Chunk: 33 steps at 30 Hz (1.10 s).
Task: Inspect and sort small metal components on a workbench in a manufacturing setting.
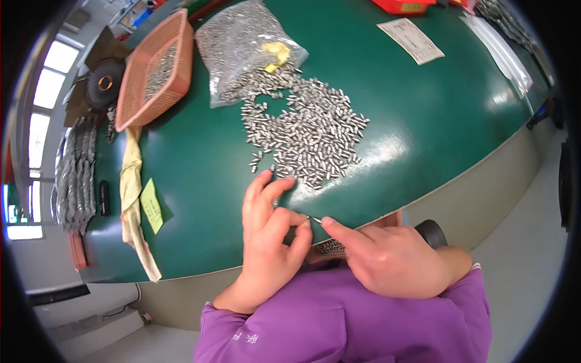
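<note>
A loose heap of small silvery metal pins [321, 130], each with a tapered end, is spread over the green table [417, 133]. Just in front of it, at the near edge, my left hand [266, 242] pinches a tiny metal pin [314, 219] between thumb and index finger, its other fingers raised beside the heap. From the other side my right hand [393, 257] brings its index fingertip to the pin's end. The right thumb is hidden, and the remaining right fingers are curled under, so what they may hold does not show.
Behind the heap lies a clear plastic bag [242, 36] full of pins, with a yellow scrap [276, 54]. An orange basket [181, 78] stands left of it. A cloth strip [131, 193], a yellow-green note [152, 206] and a paper slip [411, 40] rest on the table. Below its edge shows a container of metal pieces [330, 248].
</note>
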Motion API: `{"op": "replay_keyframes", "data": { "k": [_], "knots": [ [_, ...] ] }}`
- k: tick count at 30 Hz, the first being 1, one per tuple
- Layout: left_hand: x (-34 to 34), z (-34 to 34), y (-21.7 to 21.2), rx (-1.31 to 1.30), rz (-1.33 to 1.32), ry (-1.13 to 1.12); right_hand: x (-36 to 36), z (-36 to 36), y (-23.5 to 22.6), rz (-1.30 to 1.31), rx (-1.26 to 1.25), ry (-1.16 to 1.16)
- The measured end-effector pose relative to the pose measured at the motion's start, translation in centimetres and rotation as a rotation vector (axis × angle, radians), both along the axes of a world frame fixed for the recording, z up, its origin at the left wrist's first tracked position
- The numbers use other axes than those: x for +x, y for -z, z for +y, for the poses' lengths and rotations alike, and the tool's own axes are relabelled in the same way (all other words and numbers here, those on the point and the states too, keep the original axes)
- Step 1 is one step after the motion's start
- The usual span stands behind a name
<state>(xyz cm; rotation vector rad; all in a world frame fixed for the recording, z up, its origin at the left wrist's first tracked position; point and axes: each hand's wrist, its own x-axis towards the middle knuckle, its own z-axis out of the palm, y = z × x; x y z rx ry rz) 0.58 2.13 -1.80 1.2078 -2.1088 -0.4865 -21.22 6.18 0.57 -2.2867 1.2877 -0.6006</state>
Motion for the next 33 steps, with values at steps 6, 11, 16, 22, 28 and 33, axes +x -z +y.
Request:
{"op": "replay_keyframes", "data": {
  "k": [6,11,16,22,28,33],
  "knots": [
    [-0.1,0.3,0.3,-0.018,0.02,-0.021,-0.3,0.2,0.7,-0.162,0.108,0.004],
    [-0.3,0.0,0.5,-0.019,0.025,-0.006,-0.6,0.2,1.1,-0.195,0.064,-0.003],
    [-0.1,0.0,0.4,0.003,0.076,-0.017,-0.7,-0.5,-0.4,-0.042,0.063,-0.043],
    [4.7,-1.8,-2.9,-0.113,-0.058,0.004,-3.5,-2.5,-0.1,-0.473,0.028,0.224],
    [21.9,-18.0,-5.4,-0.498,0.019,-0.564,-6.7,-6.4,3.1,-0.612,-0.215,0.506],
    [32.9,-27.8,-1.9,-0.461,-0.036,-0.712,-6.7,-6.6,4.8,-0.62,-0.228,0.563]
  ]
}}
